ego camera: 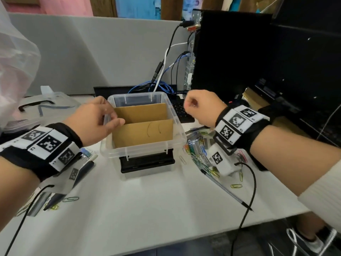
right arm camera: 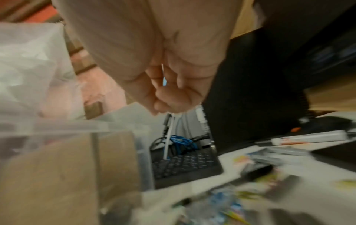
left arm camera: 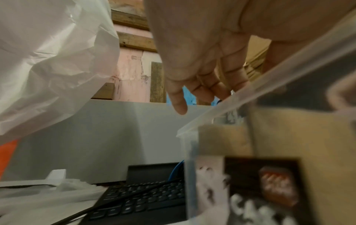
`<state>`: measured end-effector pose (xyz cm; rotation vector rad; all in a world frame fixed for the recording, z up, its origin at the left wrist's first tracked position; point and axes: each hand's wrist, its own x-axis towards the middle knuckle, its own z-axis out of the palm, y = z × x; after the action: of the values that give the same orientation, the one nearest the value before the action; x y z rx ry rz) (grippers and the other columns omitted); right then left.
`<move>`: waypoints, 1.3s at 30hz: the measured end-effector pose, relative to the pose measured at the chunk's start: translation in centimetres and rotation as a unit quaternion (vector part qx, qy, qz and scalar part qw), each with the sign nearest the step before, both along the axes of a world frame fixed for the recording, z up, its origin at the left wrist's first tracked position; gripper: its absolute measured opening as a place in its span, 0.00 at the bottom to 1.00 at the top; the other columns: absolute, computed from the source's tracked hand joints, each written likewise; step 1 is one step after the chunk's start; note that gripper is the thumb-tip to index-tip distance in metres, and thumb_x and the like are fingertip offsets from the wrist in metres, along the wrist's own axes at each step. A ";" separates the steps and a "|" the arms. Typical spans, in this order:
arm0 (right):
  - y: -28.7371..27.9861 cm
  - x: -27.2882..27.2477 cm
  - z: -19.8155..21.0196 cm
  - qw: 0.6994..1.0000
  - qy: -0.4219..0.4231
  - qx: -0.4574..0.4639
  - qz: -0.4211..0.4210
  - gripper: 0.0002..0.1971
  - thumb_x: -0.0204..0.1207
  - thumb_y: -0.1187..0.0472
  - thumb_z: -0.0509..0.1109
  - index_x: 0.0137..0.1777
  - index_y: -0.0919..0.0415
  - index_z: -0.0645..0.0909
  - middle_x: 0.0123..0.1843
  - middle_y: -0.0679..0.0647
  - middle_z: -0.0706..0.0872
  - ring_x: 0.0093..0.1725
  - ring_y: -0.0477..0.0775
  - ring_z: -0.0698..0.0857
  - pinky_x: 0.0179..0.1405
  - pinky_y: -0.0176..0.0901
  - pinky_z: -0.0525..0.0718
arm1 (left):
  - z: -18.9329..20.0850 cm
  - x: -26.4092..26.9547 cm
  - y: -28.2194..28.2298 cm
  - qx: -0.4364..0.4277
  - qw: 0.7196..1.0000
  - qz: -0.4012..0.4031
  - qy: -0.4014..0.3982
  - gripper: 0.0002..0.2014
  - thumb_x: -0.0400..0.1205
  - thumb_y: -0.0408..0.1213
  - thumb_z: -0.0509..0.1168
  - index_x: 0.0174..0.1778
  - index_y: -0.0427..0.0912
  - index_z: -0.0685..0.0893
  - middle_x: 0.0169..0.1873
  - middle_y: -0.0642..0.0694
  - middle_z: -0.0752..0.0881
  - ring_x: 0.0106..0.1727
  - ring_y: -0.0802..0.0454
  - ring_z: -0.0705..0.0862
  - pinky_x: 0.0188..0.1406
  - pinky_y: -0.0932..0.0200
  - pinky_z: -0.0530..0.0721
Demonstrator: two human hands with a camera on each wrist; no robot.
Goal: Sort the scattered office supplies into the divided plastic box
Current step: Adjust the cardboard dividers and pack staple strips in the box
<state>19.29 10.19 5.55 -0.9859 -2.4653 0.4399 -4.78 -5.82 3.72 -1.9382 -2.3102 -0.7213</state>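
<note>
A clear plastic box stands upright on the white desk, raised on a black block, with two brown cardboard dividers set across its inside. Coloured paper clips lie heaped just right of it, a slim pen slanting across the desk beside them

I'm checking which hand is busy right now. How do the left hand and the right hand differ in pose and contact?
The left hand lies with straight fingers on the left rim of the plastic box, thumb by the cardboard divider; the right hand is curled into a fist.
The left hand touches the box; the right hand hovers beside it, touching nothing.
Both wear black wristbands with printed markers.
</note>
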 end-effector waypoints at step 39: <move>6.5 3.1 -8.6 0.870 -0.447 -0.093 -0.184 0.17 0.82 0.59 0.62 0.68 0.65 0.76 0.61 0.55 0.82 0.58 0.54 0.84 0.48 0.42 0.80 | -1.6 6.0 -0.3 -0.016 0.982 -0.188 -0.004 0.24 0.77 0.63 0.47 0.27 0.48 0.70 0.21 0.49 0.74 0.27 0.50 0.74 0.26 0.59 0.74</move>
<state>22.39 16.69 -3.09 -2.0661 -2.9010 0.0762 1.25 -6.09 2.09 -2.4237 -1.9863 -0.7164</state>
